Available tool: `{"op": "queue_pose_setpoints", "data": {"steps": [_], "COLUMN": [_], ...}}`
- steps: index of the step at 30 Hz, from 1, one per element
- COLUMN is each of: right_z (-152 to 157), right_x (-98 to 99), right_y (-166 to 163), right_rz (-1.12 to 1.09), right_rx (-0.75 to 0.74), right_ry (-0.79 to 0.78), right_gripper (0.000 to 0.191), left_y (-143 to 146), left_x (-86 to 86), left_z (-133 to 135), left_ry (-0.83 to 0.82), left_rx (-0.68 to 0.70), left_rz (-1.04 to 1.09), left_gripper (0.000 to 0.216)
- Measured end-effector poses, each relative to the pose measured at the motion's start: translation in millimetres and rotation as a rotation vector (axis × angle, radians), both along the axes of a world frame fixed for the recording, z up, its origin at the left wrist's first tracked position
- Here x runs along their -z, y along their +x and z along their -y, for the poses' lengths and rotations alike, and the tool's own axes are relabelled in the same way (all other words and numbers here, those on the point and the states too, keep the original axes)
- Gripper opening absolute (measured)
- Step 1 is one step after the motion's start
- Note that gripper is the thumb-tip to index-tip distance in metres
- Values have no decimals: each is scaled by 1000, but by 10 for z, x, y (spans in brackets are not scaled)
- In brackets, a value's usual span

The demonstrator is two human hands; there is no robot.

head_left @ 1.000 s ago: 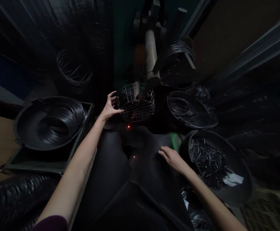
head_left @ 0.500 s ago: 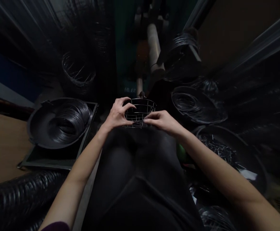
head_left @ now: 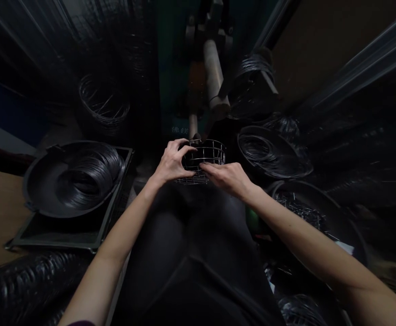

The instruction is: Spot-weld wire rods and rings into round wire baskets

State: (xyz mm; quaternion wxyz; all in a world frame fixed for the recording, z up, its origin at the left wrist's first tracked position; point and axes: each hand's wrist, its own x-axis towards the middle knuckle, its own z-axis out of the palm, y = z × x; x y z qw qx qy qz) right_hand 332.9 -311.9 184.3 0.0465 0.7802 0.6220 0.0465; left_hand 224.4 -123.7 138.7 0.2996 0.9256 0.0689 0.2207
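You are gripping one wire basket (head_left: 207,150) with both hands, just above your knees and below the machine's rod (head_left: 213,77). Your left hand (head_left: 171,164) is curling round its near-left wall, with the thumb and fingers (head_left: 183,146) clamping onto the wires. Your right hand (head_left: 230,179) is pinching the near rim, its fingers lying almost together. Three pans are sitting around you. The left pan (head_left: 38,181) and the far right pan (head_left: 296,170) are each holding wire rings (head_left: 85,174), and the near right pan (head_left: 340,222) is holding short wire bits (head_left: 301,213). A second ago only your left hand was touching the basket, which sat farther out under the rod, while your right was lying on your lap.
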Motion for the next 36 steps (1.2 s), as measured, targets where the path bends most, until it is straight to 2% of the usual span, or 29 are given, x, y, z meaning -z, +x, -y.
{"op": "queue_pose_setpoints", "data": {"steps": [10, 16, 21, 26, 36], "right_z": [-62, -141, -82, -52, -250], "right_x": [-51, -112, -6, 128, 164], "right_y": [96, 146, 148, 197, 431], "right_rz": [1, -40, -89, -115, -269], "right_rx": [7, 34, 74, 186, 239], "right_ry": [17, 9, 149, 328, 520], "right_gripper": [39, 35, 33, 24, 12], "left_y": [89, 161, 172, 242, 432], "left_x": [-62, -66, -67, -93, -101], "left_z": [-57, -130, -171, -212, -393], "left_ry": [1, -7, -32, -55, -57], "left_rx": [6, 3, 32, 3, -44], "left_rz": [13, 8, 53, 44, 54], "left_gripper": [65, 58, 57, 56, 58]}}
